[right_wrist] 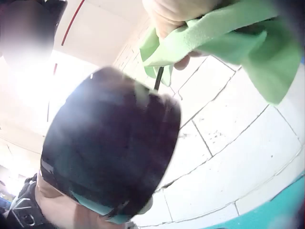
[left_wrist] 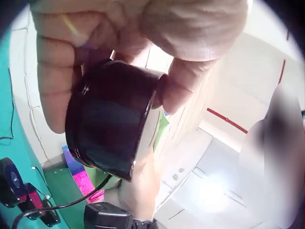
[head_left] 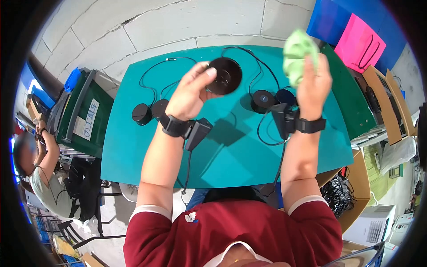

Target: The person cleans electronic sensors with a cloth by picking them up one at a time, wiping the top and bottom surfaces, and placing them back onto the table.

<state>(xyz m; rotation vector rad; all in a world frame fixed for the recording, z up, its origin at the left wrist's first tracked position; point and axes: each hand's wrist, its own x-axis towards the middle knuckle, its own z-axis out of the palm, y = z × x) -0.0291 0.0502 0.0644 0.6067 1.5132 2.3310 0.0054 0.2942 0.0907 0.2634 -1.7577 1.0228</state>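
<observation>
My left hand point(head_left: 193, 91) grips a black round device point(head_left: 224, 76) above the table, thumb on its rim. In the left wrist view the device point(left_wrist: 109, 119) shows a glossy cylindrical side, fingers around it. My right hand point(head_left: 313, 84), raised at the right, holds a crumpled light green cloth point(head_left: 298, 55), apart from the device in the head view. In the right wrist view the cloth point(right_wrist: 214, 43) hangs from the fingers, and a short length of dark cord point(right_wrist: 159, 78) shows between it and the device point(right_wrist: 114, 143).
Black round devices point(head_left: 142, 114) with cables lie left on the green table point(head_left: 178, 151); two more point(head_left: 263, 101) sit right. A pale block wall point(head_left: 178, 26) stands behind. A pink bag point(head_left: 360, 42) is at back right, a box of cables point(head_left: 340, 191) at lower right. Another person sits left.
</observation>
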